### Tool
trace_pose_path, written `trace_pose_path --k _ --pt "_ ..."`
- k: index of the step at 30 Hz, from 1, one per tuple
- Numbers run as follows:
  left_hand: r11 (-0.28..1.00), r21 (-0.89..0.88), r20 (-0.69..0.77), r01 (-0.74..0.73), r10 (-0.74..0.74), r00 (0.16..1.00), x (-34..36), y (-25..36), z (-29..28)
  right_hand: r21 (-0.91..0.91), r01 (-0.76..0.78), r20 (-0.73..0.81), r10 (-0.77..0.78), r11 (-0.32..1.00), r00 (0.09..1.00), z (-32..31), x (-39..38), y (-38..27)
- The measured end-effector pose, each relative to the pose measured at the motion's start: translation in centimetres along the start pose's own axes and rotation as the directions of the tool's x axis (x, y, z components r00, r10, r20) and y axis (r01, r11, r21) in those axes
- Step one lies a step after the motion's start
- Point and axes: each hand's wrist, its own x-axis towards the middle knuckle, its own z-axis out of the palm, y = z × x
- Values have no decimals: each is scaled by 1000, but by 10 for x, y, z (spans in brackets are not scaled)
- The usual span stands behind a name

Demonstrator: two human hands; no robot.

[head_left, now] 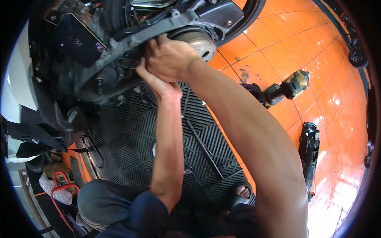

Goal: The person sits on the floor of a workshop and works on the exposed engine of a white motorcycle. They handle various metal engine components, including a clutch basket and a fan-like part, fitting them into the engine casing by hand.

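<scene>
Both my hands reach into the open drive case (pixel 137 37) of a scooter's engine, at the top of the head view. My right hand (pixel 170 59) lies over the left with its fingers curled into the case. Just right of its wrist is a round metal clutch bell (pixel 205 48) with an oval slot. My left hand (pixel 158 82) is pressed in below, partly covered by the right, with one finger bent up against the case. Both hands look closed, but whatever sits between the fingers is hidden.
A phone (pixel 79 39) rests on the scooter at the left. An impact wrench (pixel 283 89) and a black cover part (pixel 309 148) lie on the orange tiles (pixel 274 35). A long metal bar (pixel 204 146) lies on the black ribbed mat (pixel 131 139). A red-handled stand (pixel 59 186) is lower left.
</scene>
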Motion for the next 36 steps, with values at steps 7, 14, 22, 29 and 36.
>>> trace_pose_path --k 7,14,22,29,36 --pt "986 165 -6 8 -8 1000 -5 9 -3 -26 14 -110 -17 1000 994 11 -2 -3" --pt "887 448 -96 -111 172 980 -49 -3 -29 20 183 -196 -176 983 965 4 -21 14" --pt "276 -122 920 -953 392 -5 -107 149 118 417 294 -99 -278 860 955 -18 -127 -32" --pt "186 -304 754 -934 -552 -356 -158 185 76 599 3 504 -379 801 776 -48 -180 -72" --pt "-102 473 391 -875 -866 312 -104 155 -197 614 7 543 -429 790 722 -31 -124 -149"
